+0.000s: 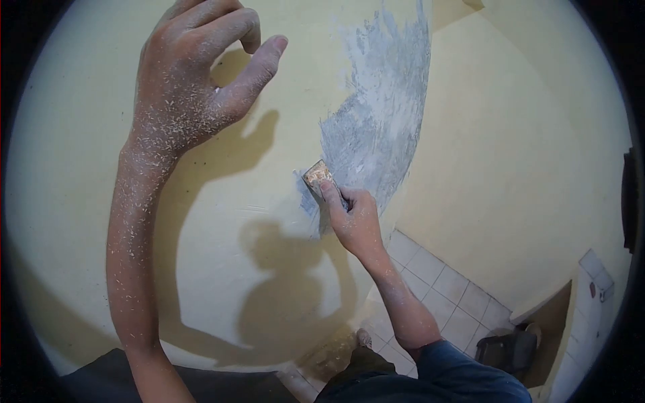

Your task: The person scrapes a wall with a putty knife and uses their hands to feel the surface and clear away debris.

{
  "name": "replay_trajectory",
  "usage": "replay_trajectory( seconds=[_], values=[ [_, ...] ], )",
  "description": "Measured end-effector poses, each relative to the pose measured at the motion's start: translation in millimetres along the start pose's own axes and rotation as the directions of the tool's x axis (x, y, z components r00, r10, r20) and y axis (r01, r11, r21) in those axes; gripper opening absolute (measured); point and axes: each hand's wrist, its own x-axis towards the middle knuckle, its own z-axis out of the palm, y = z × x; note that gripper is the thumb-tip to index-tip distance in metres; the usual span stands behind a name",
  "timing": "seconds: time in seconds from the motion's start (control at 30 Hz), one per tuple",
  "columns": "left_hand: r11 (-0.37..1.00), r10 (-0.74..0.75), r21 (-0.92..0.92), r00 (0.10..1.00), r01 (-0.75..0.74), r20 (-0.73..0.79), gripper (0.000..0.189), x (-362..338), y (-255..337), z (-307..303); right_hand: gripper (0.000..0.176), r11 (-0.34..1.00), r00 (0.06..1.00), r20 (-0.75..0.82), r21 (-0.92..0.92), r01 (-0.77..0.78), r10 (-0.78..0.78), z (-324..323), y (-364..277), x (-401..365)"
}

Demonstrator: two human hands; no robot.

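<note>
Right hand [356,218] at centre frame, grip closed on the scraper [317,176] — blade against the wall [510,134]; left hand [195,74] upper left, fingers loose, holding nothing; one grey scraped patch [383,114] bared — most of the yellow looks untouched.

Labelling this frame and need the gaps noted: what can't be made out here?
Head view:
The scraper: handle hidden inside the right hand; only the blade end shows.
The left hand: partly cut off by the top edge; contact with the wall cannot be told.
A dark object on the tiled floor: too small and distorted to identify.
Corners: blacked out by the lens rim.
</note>
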Motion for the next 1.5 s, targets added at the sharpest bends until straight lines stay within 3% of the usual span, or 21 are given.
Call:
replay_trajectory(
  seconds=[0.07,0.27,0.57,0.77,1.5],
  values=[
    [0.999,0.049,0.013,0.999,-0.049,-0.012,0.015,-1,-2,2,0.047,0.997,0.998,-0.037,-0.054,0.056,-0.058,4,3,4],
    [0.999,0.034,0.000,0.999,-0.034,-0.010,0.016,1,1,0,0.048,0.996,0.998,0.034,-0.073,-0.053,0.056,-4,7,-3],
    [1.000,0.017,-0.013,1.000,-0.017,0.010,0.016,2,2,1,0.045,0.999,0.999,-0.007,-0.009,0.047,-0.047,8,13,0],
    [1.000,0.007,-0.002,1.000,-0.007,-0.015,0.016,1,1,0,0.051,0.999,1.000,0.015,0.051,0.018,-0.019,4,7,-3],
    [1.000,0.018,0.024,1.000,-0.017,-0.023,0.016,-5,-4,2,0.044,0.999,0.999,0.002,0.036,0.039,-0.039,3,-8,6]
  ],
)
